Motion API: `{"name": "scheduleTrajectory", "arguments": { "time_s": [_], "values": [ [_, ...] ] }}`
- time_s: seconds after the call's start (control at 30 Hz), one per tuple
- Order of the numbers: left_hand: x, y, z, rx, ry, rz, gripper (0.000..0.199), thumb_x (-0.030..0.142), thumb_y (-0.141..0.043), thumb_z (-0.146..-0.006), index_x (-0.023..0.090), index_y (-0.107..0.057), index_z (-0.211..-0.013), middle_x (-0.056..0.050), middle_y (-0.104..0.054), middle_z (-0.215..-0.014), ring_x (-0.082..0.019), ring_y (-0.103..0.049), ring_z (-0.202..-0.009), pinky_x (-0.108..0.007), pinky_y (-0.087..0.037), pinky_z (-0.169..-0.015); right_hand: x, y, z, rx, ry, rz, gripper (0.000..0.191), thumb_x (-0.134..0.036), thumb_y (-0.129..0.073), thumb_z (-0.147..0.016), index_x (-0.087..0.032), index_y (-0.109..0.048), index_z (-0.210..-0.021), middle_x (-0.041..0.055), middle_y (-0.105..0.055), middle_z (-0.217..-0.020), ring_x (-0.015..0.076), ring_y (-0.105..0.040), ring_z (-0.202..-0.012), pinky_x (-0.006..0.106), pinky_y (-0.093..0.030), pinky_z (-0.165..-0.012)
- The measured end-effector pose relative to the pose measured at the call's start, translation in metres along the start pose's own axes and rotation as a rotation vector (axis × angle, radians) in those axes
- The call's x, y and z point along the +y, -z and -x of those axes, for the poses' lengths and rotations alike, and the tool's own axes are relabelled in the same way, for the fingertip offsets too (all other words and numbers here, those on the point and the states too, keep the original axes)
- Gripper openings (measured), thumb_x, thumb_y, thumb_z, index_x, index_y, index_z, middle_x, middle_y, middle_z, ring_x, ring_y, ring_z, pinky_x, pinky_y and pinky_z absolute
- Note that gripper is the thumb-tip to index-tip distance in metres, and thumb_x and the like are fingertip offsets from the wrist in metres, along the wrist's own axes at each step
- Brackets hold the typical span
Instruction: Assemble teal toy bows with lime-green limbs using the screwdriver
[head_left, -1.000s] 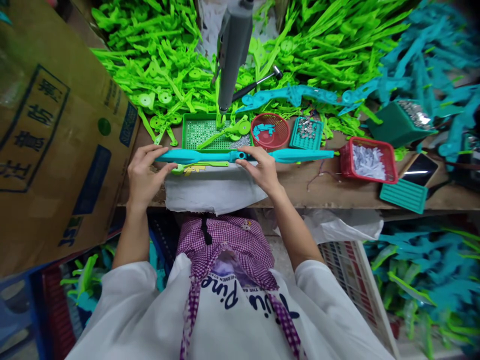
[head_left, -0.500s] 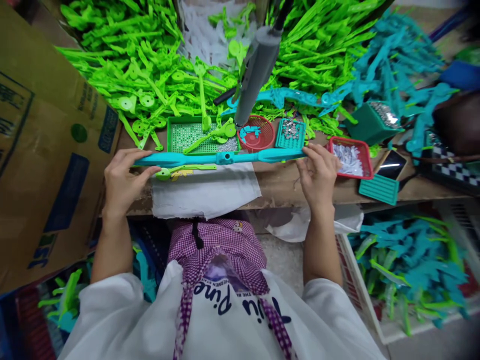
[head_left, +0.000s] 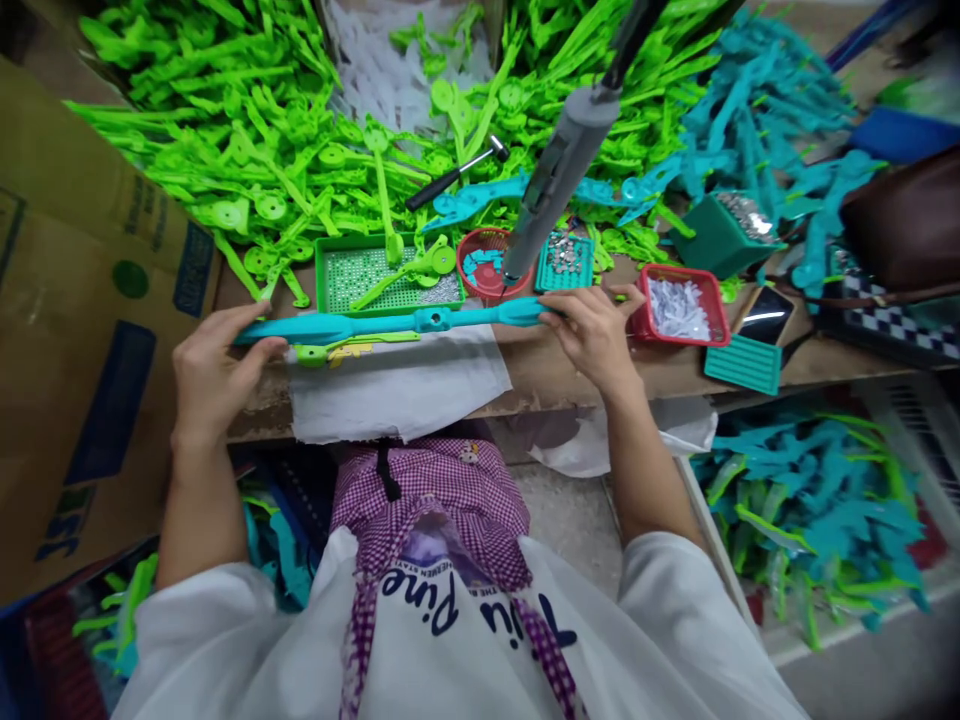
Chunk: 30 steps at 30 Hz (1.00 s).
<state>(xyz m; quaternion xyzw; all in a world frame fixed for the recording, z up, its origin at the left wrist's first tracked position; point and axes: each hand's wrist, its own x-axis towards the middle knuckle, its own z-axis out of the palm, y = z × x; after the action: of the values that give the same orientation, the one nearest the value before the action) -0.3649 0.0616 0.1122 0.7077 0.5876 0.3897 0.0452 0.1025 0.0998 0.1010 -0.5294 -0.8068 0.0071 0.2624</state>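
A long turquoise plastic part stretches level between my two hands, above the front of the bench. My left hand pinches its left end between thumb and fingers. At the other end, my right hand has its fingers closed round the tip. Just under the part, a lime green plastic arm shows along the top of a white cloth; I cannot tell whether it touches the turquoise part. A grey power screwdriver hangs over the bench, its tip near a red basket of small blue pieces.
Heaped lime green parts and turquoise parts cover the back. A hammer lies before them. Trays include a green one, a teal one and a red one. A carton stands left; a crate sits lower right.
My right hand has shifted inward to the left, and the turquoise part has moved left with my left hand. The screwdriver hangs farther right in view, leaving the hammer's head uncovered.
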Motion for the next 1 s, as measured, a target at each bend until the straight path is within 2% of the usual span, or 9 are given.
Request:
{"name": "scheduleTrajectory", "arguments": {
  "time_s": [0.07,0.17,0.3,0.37,0.47,0.57,0.67,0.83,1.0],
  "values": [
    [-0.005,0.003,0.003,0.059,0.042,0.056,0.049,0.054,-0.082,-0.074,0.025,-0.075,-0.113,-0.002,-0.077,-0.111,-0.025,-0.071,-0.103,-0.043,-0.058,-0.094,0.005,-0.002,0.002,0.017,0.039,0.001,0.029,-0.045,-0.051,-0.1,-0.026,-0.071,-0.107,0.0055,-0.076,-0.104,0.0244,-0.066,-0.097,0.044,-0.037,-0.096],
    [-0.012,0.008,0.009,0.013,0.165,0.219,0.055,0.054,-0.085,-0.07,0.015,-0.075,-0.109,-0.008,-0.078,-0.106,-0.022,-0.072,-0.093,-0.039,-0.06,-0.085,0.008,-0.004,0.004,0.045,0.073,-0.048,0.027,-0.044,-0.053,-0.099,-0.026,-0.072,-0.107,0.0067,-0.076,-0.103,0.0241,-0.065,-0.094,0.041,-0.04,-0.088],
    [-0.018,0.007,0.015,0.063,0.312,0.332,0.053,0.053,-0.085,-0.068,0.012,-0.075,-0.101,-0.01,-0.079,-0.1,-0.02,-0.073,-0.086,-0.038,-0.061,-0.083,0.007,-0.001,0.005,0.033,0.051,-0.115,0.026,-0.044,-0.058,-0.097,-0.027,-0.073,-0.109,0.0077,-0.075,-0.104,0.0257,-0.066,-0.097,0.043,-0.042,-0.089],
    [-0.02,0.005,0.016,0.138,0.327,0.31,0.044,0.05,-0.083,-0.069,0.013,-0.076,-0.091,-0.007,-0.079,-0.09,-0.019,-0.072,-0.079,-0.039,-0.061,-0.08,0.01,0.005,0.007,0.061,0.003,-0.159,0.028,-0.046,-0.062,-0.094,-0.028,-0.073,-0.112,0.0079,-0.074,-0.109,0.027,-0.066,-0.103,0.045,-0.043,-0.094],
    [-0.025,0.001,0.015,0.195,0.316,0.275,0.039,0.046,-0.084,-0.068,0.014,-0.076,-0.088,-0.004,-0.078,-0.08,-0.016,-0.068,-0.068,-0.038,-0.061,-0.074,0.023,0.017,0.015,0.22,-0.166,-0.296,0.042,-0.053,-0.07,-0.086,-0.028,-0.069,-0.121,0.0081,-0.07,-0.118,0.0272,-0.064,-0.111,0.044,-0.048,-0.094],
    [-0.035,-0.006,0.013,0.243,0.33,0.29,0.048,0.052,-0.087,-0.06,0.015,-0.074,-0.088,-0.002,-0.077,-0.079,-0.015,-0.066,-0.064,-0.038,-0.061,-0.067,0.033,0.021,0.028,0.206,-0.403,-0.525,0.048,-0.061,-0.069,-0.083,-0.025,-0.071,-0.115,0.0047,-0.073,-0.096,0.0188,-0.067,-0.08,0.034,-0.053,-0.071],
    [-0.041,-0.012,0.012,0.282,0.352,0.305,0.051,0.054,-0.087,-0.054,0.017,-0.072,-0.086,-0.002,-0.076,-0.078,-0.016,-0.066,-0.063,-0.039,-0.06,-0.066,0.029,0.013,0.037,0.095,-0.577,-0.794,0.049,-0.066,-0.069,-0.08,-0.021,-0.073,-0.101,-0.0008,-0.067,-0.068,0.0111,-0.054,-0.049,0.025,-0.042,-0.046],
    [-0.034,-0.011,0.004,0.308,0.367,0.278,0.046,0.048,-0.083,-0.055,0.016,-0.07,-0.085,-0.003,-0.075,-0.079,-0.017,-0.067,-0.067,-0.04,-0.06,-0.069,0.011,-0.001,0.022,0.237,-0.647,-1.048,0.047,-0.061,-0.082,-0.069,-0.022,-0.069,-0.091,-0.0038,-0.065,-0.063,0.0097,-0.056,-0.047,0.021,-0.041,-0.041],
    [-0.029,-0.013,-0.021,0.323,0.394,0.361,0.043,0.04,-0.079,-0.051,0.012,-0.07,-0.082,-0.003,-0.072,-0.072,-0.014,-0.06,-0.059,-0.037,-0.059,-0.065,0.015,-0.005,-0.001,0.272,-0.613,-1.027,0.049,-0.065,-0.081,-0.067,-0.022,-0.067,-0.086,-0.0042,-0.062,-0.061,0.0098,-0.056,-0.048,0.021,-0.041,-0.04]
  ]
}}
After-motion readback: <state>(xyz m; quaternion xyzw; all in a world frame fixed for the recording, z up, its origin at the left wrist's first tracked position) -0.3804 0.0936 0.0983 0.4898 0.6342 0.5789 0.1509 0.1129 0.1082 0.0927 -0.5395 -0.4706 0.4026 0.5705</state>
